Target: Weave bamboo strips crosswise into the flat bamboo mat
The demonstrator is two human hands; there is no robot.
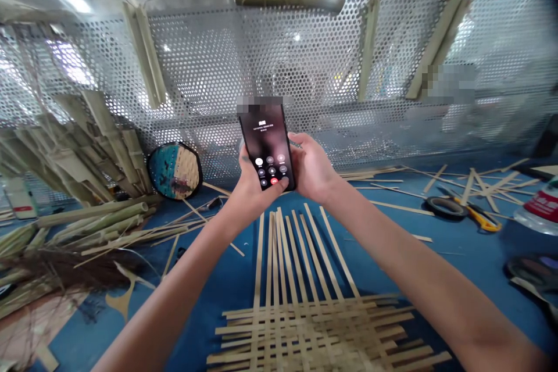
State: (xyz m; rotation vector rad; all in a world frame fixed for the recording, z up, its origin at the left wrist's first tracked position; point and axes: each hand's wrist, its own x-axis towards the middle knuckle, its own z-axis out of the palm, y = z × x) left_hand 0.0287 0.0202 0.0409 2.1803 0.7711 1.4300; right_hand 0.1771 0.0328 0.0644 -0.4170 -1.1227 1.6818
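Note:
A dark smartphone (267,142) is held upright above the blue table, its screen lit with round call buttons, one of them red. My left hand (249,177) is closed around the phone's left and lower side, its thumb reaching across the bottom of the screen near the red button. At the right edge, my right hand (313,168) is closed against the phone; most of its fingers are hidden behind it. Below both arms lies a partly woven mat of pale bamboo strips (305,325), with long loose strip ends pointing away from me.
Bamboo stalks (104,133) and a round painted woven panel (175,171) stand at left. On the right are a tape roll (444,207), a yellow utility knife (483,220), loose strips and a bottle (540,206). A perforated metal screen (200,58) rises behind.

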